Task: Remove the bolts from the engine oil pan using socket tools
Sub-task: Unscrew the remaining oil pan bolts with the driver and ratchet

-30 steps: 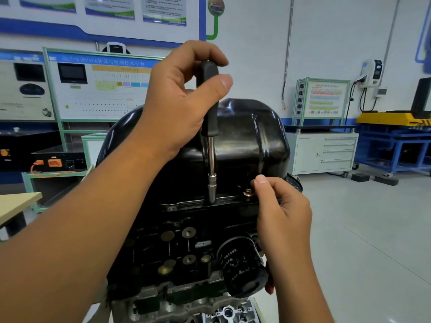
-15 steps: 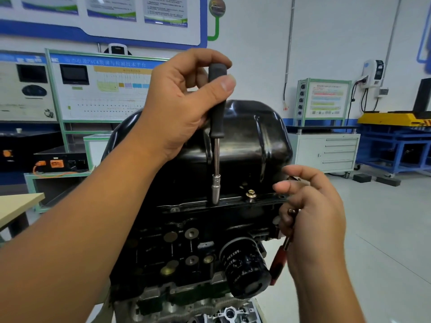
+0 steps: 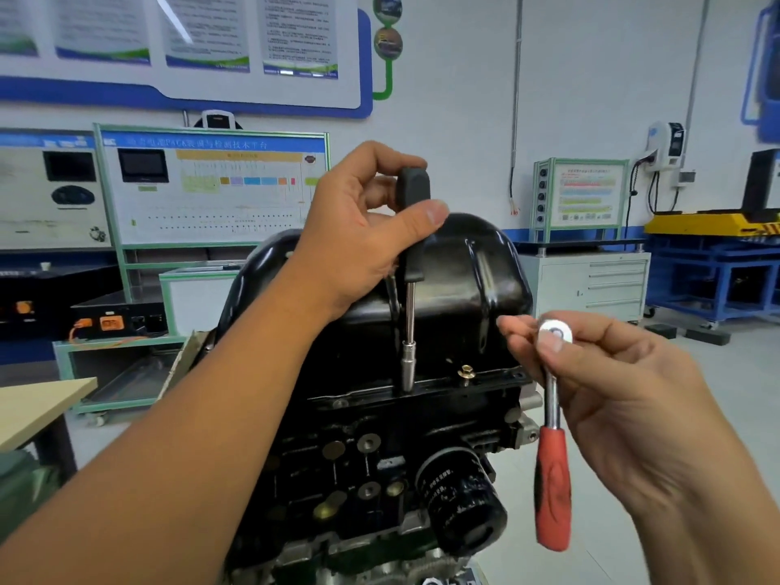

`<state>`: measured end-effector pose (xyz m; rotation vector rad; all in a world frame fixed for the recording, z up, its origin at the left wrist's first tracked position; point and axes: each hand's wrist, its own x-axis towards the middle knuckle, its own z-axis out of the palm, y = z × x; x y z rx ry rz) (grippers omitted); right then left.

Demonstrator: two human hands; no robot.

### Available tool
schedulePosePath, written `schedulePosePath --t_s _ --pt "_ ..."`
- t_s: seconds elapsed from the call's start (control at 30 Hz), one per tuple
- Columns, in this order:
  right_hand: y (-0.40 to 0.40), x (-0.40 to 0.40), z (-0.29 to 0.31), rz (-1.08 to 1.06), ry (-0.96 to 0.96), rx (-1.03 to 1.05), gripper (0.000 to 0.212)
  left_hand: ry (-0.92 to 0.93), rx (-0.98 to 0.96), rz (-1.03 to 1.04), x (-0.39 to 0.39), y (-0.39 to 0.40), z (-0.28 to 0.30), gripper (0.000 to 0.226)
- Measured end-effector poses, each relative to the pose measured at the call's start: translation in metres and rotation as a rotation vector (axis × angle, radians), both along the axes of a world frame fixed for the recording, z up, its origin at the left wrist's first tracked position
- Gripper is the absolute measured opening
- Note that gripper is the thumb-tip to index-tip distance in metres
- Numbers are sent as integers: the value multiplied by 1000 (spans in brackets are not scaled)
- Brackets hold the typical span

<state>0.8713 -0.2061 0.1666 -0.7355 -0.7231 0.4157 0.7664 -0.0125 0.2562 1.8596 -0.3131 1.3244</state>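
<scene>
A glossy black oil pan (image 3: 464, 280) sits on top of an upturned engine block (image 3: 380, 458). My left hand (image 3: 363, 238) grips the black handle of a socket driver (image 3: 411, 289), which stands upright with its socket down on the pan's front flange. A brass-coloured bolt (image 3: 466, 372) sticks up, partly backed out, from the flange just right of the socket. My right hand (image 3: 612, 382) pinches the round head of a ratchet wrench (image 3: 553, 458), whose red handle hangs down beside the engine, clear of the bolt.
A black oil filter (image 3: 460, 496) juts from the block's front. A wooden table corner (image 3: 38, 407) is at the left. Behind stand training panels (image 3: 211, 187), a white drawer cabinet (image 3: 591, 285) and a blue and yellow lift stand (image 3: 713, 263). Grey floor lies to the right.
My right hand left the brass bolt, drew back to the right and lifted the red-handled ratchet into view by its head. My left hand keeps the driver on the flange.
</scene>
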Motion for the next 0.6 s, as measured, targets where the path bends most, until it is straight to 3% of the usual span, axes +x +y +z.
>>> schedulePosePath --t_s 0.17,0.37,0.53,0.6 --pt "11 -14 46 36 -175 -73 28 -44 6 86 -1 1 -2 31" --pt "37 -25 129 58 -301 -285 9 51 -42 -37 -7 -12 -1 14" --pt "44 -19 185 116 -248 -436 35 62 -70 -39 -5 -12 1 17" --pt "47 -19 196 137 -224 -430 35 39 -64 -44 -4 -12 0 15"
